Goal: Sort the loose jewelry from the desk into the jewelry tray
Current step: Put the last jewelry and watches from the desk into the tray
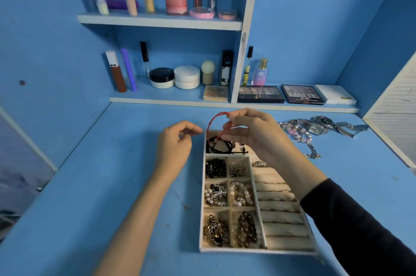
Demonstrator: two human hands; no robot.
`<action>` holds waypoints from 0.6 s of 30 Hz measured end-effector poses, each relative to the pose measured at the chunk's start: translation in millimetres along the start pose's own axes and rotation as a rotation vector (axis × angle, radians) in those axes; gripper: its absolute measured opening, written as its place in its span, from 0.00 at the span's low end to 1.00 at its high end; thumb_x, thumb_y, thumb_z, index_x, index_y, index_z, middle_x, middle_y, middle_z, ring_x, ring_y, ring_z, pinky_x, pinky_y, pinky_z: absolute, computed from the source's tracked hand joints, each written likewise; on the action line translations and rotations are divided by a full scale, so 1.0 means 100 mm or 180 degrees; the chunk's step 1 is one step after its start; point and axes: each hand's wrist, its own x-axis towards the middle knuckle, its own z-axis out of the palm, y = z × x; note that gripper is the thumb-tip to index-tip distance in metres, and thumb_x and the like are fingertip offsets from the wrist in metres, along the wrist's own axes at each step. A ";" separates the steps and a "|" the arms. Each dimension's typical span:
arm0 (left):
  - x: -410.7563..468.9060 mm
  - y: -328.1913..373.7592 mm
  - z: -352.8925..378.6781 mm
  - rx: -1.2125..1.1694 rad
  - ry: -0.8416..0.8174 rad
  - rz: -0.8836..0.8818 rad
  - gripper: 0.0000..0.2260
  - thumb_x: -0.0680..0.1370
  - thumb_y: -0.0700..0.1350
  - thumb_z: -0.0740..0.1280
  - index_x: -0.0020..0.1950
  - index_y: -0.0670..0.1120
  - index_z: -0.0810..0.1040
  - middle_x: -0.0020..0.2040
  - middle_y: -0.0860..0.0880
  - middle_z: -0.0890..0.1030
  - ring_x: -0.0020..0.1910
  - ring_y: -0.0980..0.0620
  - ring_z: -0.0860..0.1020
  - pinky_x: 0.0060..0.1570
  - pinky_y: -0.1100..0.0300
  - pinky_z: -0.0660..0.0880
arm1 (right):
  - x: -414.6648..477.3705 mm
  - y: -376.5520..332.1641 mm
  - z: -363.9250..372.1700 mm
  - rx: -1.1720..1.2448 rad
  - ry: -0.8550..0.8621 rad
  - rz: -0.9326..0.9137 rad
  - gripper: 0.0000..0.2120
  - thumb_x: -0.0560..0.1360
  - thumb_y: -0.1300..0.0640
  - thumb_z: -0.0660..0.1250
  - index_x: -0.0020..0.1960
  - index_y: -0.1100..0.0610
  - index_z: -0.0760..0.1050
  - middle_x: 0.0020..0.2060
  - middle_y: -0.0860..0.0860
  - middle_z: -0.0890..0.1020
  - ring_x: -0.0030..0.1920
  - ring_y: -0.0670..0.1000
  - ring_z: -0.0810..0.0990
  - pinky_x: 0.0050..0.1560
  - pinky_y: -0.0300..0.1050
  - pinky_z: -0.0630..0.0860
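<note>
A white jewelry tray (227, 250) lies on the blue desk, its compartments holding beads, chains and black cords. My right hand (254, 134) pinches a red cord bracelet (213, 121) above the tray's far compartment, and one end of the cord dangles into it. Left of the tray's far corner hovers my left hand (177, 140), fingers loosely curled and holding nothing. Loose jewelry lies on the desk to the right: a pink bead bracelet (297, 133), silver watches (326, 126) and a silver chain (313, 154).
Shelves at the back carry cosmetics, jars and eyeshadow palettes (261, 94). A white louvred panel (394, 127) borders the desk on the right. The blue wall closes the left side.
</note>
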 end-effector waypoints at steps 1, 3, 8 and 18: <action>0.00 -0.02 0.00 -0.0075 0.0026 -0.0004 0.23 0.67 0.25 0.55 0.34 0.53 0.77 0.36 0.57 0.81 0.35 0.67 0.77 0.40 0.72 0.71 | 0.02 0.02 -0.03 -0.0001 0.0049 0.0095 0.03 0.75 0.68 0.63 0.43 0.66 0.74 0.34 0.61 0.78 0.33 0.56 0.82 0.39 0.45 0.82; 0.01 -0.04 0.00 -0.0159 0.0040 0.0019 0.23 0.67 0.25 0.55 0.34 0.53 0.77 0.36 0.56 0.81 0.36 0.66 0.77 0.40 0.70 0.72 | 0.06 0.06 -0.09 -0.0493 0.0267 0.0089 0.02 0.74 0.69 0.64 0.45 0.68 0.75 0.33 0.61 0.79 0.31 0.55 0.82 0.38 0.45 0.82; 0.01 -0.05 0.01 -0.0236 0.0021 0.0131 0.23 0.67 0.25 0.56 0.35 0.53 0.77 0.37 0.56 0.81 0.37 0.64 0.77 0.42 0.71 0.72 | 0.09 0.11 -0.21 -0.2885 0.0774 -0.0590 0.02 0.72 0.66 0.68 0.43 0.61 0.79 0.29 0.58 0.82 0.24 0.47 0.77 0.30 0.34 0.77; -0.08 -0.03 0.06 0.1209 -0.0885 0.1043 0.15 0.76 0.41 0.60 0.59 0.51 0.79 0.55 0.56 0.80 0.57 0.62 0.67 0.56 0.70 0.60 | 0.09 0.16 -0.17 -0.3998 0.0419 -0.0824 0.07 0.72 0.66 0.67 0.45 0.60 0.83 0.36 0.53 0.83 0.37 0.52 0.82 0.31 0.28 0.71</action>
